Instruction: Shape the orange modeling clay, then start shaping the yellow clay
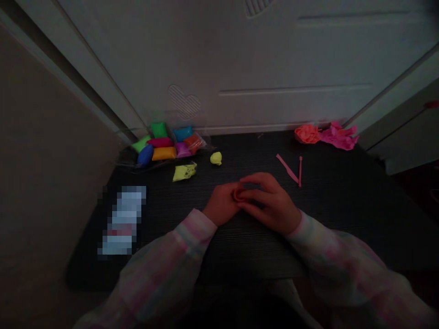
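Observation:
Over the middle of the dark table, my left hand [223, 204] is closed round a small curled piece of reddish-orange modelling clay [236, 196]. The fingertips of my right hand [272, 201] close on the same piece from the right, partly hiding it. Ahead of my hands lie a yellow clay lump [216, 158] and a torn yellow packet [184, 172]. Right of them rest a pink plastic clay knife [287, 169] and a thin pink stick tool [300, 172].
At the back left, a clear bag holds several coloured clay packets [163, 153]. A lit phone [125, 221], blurred out, lies on the left. Crumpled orange [307, 134] and pink pieces [339, 136] sit at the back right. A white panelled door [257, 109] stands behind the table.

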### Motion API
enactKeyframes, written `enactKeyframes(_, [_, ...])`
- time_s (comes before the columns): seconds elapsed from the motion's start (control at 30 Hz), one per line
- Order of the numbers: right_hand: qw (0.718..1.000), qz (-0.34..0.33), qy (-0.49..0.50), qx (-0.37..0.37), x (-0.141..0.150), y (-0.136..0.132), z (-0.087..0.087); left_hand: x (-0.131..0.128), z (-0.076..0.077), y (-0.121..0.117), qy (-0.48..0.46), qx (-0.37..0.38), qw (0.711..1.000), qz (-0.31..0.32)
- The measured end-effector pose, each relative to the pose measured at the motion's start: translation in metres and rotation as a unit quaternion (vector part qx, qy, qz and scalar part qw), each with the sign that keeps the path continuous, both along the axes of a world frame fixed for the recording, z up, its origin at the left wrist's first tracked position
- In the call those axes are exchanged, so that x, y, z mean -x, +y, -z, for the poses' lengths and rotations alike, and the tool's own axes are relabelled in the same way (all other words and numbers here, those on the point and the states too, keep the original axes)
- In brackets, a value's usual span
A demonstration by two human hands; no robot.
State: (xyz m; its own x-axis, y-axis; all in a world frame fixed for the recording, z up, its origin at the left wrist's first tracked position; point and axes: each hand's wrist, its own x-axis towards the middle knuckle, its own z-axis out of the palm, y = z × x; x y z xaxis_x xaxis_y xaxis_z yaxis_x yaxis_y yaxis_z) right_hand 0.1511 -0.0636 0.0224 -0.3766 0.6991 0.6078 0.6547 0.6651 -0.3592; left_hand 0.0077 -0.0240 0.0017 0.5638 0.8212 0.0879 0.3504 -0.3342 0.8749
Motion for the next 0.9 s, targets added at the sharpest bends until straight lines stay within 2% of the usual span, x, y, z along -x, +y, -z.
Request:
enactKeyframes(0.1, [1.000,-0.004,-0.005,0.000,0.0004,-0.0008,-0.0009,0.0000,-0.0004,-0.0006,0.017,-0.045,0.999,-0.004])
enactKeyframes(0.37, [0.999,0.030,-0.025,-0.012,0.0018,-0.0028,0.0011,-0.0011,-0.0021,-0.0015,0.068,-0.090,0.994,-0.012])
enactKeyframes(0.7, [0.999,0.034,-0.029,0.006,0.0020,-0.0034,-0.0001,-0.0013,0.0005,-0.0022,0.072,-0.157,0.985,-0.023])
enactKeyframes(0.9, [0.998,0.051,-0.031,0.037,0.0033,-0.0013,-0.0003,-0.0018,0.0005,0.0005,0.144,-0.176,0.973,-0.022])
